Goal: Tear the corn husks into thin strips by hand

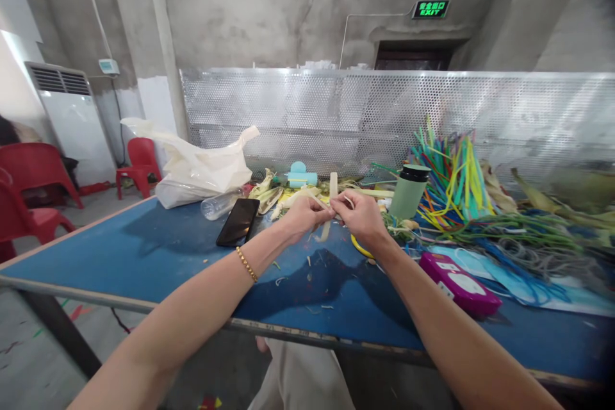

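Observation:
My left hand [303,216] and my right hand [361,216] meet above the blue table [158,256], thumbs and fingertips pinched together. Between them they grip a pale, flat strip [333,184]; one end stands up behind the fingers and another pale end shows below them. The fingertips hide how the pieces cross. A gold bead bracelet circles my left wrist. Left of my left hand lies a black phone [239,222]. Close to my right hand are a yellow ring [361,247], partly covered by the wrist, and a green bottle with a black lid [409,192].
A white plastic bag [204,170] and a clear plastic bottle [218,205] sit at the left. Dried husks [266,195] and a light-blue object [302,176] lie behind the hands. Coloured strips [461,179], tangled cords, a purple box [459,285] and blue masks crowd the right.

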Demonstrator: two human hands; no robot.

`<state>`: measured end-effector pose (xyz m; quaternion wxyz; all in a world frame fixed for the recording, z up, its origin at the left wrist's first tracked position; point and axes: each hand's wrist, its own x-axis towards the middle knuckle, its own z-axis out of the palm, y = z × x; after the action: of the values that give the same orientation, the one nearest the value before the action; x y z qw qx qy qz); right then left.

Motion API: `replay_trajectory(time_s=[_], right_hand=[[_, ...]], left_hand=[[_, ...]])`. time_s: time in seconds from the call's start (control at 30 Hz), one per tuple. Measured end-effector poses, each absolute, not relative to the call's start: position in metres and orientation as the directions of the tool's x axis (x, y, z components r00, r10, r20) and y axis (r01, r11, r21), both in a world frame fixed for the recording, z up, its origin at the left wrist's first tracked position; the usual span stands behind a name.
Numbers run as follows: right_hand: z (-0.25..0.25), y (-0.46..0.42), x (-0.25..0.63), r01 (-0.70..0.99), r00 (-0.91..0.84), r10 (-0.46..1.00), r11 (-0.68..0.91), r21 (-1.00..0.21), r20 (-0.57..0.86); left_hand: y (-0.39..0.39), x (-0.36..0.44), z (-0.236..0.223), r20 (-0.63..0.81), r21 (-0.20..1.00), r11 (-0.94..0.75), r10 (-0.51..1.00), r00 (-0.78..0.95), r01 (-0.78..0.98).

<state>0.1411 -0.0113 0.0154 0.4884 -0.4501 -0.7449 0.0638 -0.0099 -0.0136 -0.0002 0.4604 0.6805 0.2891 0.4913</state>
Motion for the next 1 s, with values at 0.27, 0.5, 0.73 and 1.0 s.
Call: replay_trajectory(time_s=[0.27,0.5,0.73,1.0], right_hand=[[0.012,-0.010,0.140,0.615,-0.129,0.770,0.557,-0.558,0.625],[0.019,-0.011,0.146,0.505,-0.168,0.837,0.527,-0.684,0.521],[0.020,-0.014,0.150,0.542,-0.254,0.808,0.574,-0.614,0.532],[0.021,-0.016,0.150,0.588,-0.234,0.801,0.568,-0.576,0.551]], left_hand=[[-0.024,-0.011,0.008,0.401,0.905,-0.424,0.828,0.392,-0.030],[-0.011,-0.010,-0.001,0.403,0.915,-0.384,0.861,0.312,-0.122],[-0.001,-0.014,-0.007,0.321,0.940,-0.256,0.889,0.328,-0.226],[0.003,-0.017,-0.009,0.334,0.938,-0.269,0.873,0.355,-0.221]])
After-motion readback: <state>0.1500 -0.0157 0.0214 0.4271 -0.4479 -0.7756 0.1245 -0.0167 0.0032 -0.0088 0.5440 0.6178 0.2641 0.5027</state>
